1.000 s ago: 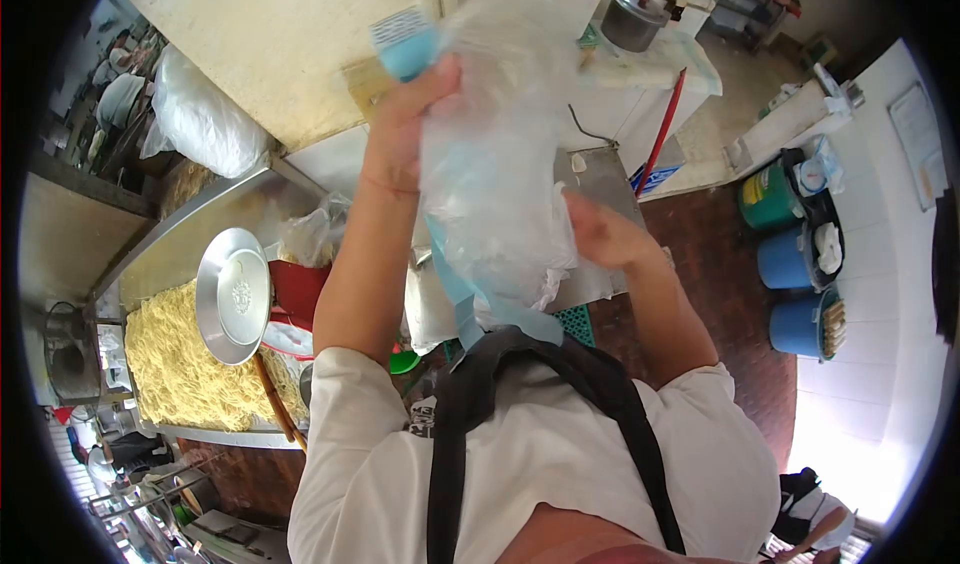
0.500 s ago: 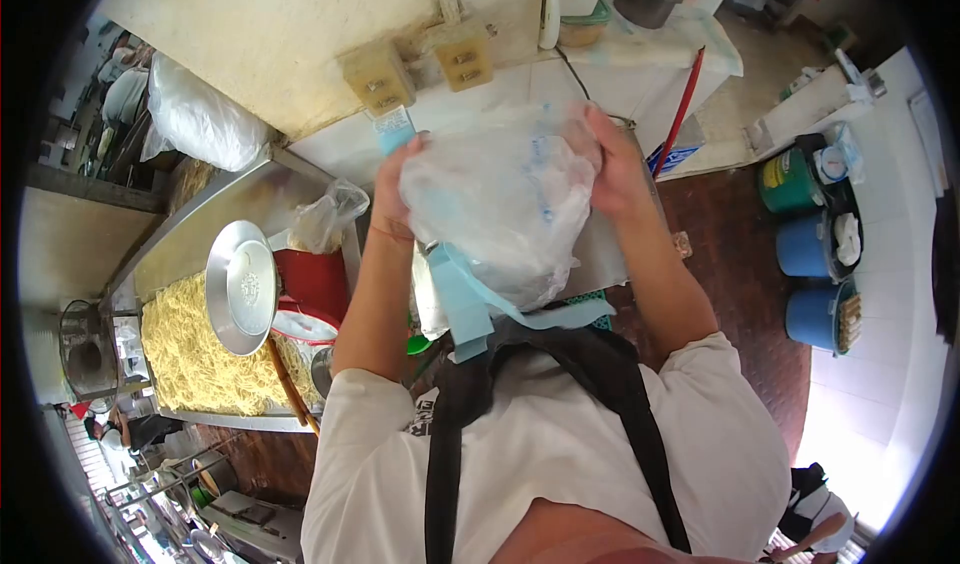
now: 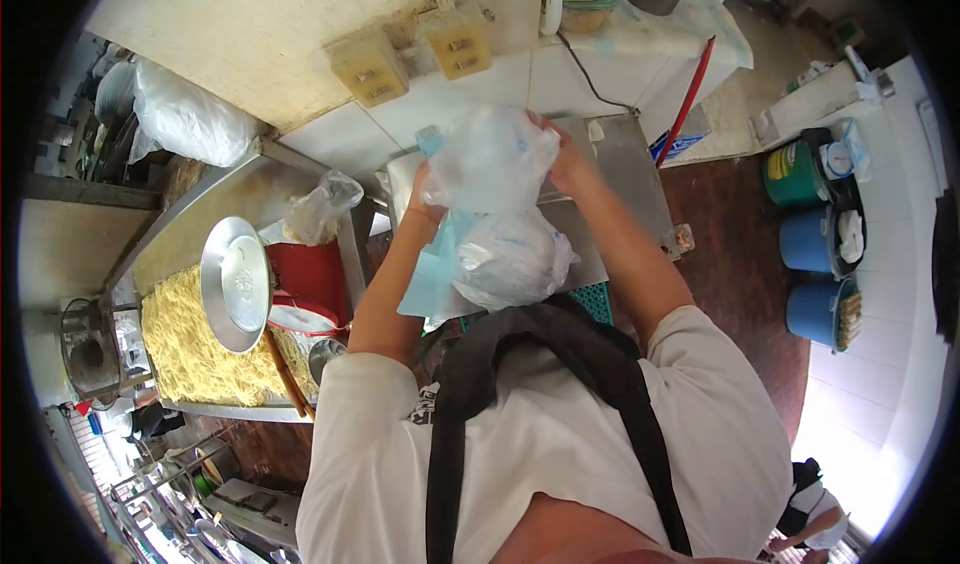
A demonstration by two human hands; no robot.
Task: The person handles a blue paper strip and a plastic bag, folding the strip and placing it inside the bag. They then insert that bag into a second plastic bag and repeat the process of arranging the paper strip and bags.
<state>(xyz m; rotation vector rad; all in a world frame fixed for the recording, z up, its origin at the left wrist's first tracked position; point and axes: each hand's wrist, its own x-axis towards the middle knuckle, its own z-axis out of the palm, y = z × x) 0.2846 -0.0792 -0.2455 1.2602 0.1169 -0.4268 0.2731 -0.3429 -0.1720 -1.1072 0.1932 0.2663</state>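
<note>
A translucent plastic bag with blue print [image 3: 490,159] is stretched between my two hands over the steel worktop. My left hand [image 3: 424,192] grips its left side, the fingertips partly covered by the plastic. On the opposite side, my right hand [image 3: 566,160] is closed on the upper edge. The rounded, bulging lower part of the plastic [image 3: 512,259] rests close to my apron; its contents cannot be made out. A light blue strip [image 3: 432,269] hangs below my left hand, partly behind the plastic.
Left stands a tray of yellow noodles [image 3: 200,344] with a metal scale pan [image 3: 236,282] above it and a red scale body [image 3: 308,284] beside it. A small knotted bag [image 3: 322,209] lies behind. Blue buckets [image 3: 808,240] line the right wall. Another person [image 3: 822,514] is at lower right.
Both hands have moved closer together and slightly away from my body. The plastic is now drawn up into a narrower upper part above the bulge. The light blue strip has shifted left.
</note>
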